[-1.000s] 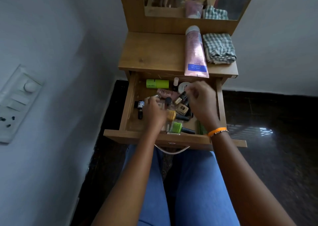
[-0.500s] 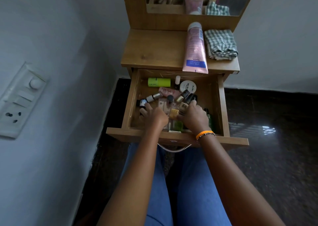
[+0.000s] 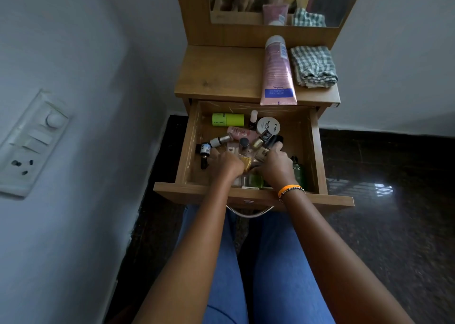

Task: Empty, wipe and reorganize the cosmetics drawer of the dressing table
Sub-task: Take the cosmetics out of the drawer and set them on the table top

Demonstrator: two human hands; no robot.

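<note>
Open drawer (image 3: pixel 253 195) under the worktop (image 3: pixel 221 77), crowded with small bottles (image 3: pixel 242 145) between and beyond both hands. Left hand (image 3: pixel 225 164) curled down into the pile, contents of its grip hidden. Right hand (image 3: pixel 275 167) closed around a dark-capped bottle (image 3: pixel 274 141). Green tube (image 3: pixel 227 119) and round jar (image 3: pixel 268 125) farther off, toward the drawer back. Pink tube (image 3: pixel 277 72) and folded checked cloth (image 3: pixel 312 66) on the worktop beyond. Bottles probably light, rigid, smooth, likely glass and breakable; best taken around the body, not the cap, few per handful.
</note>
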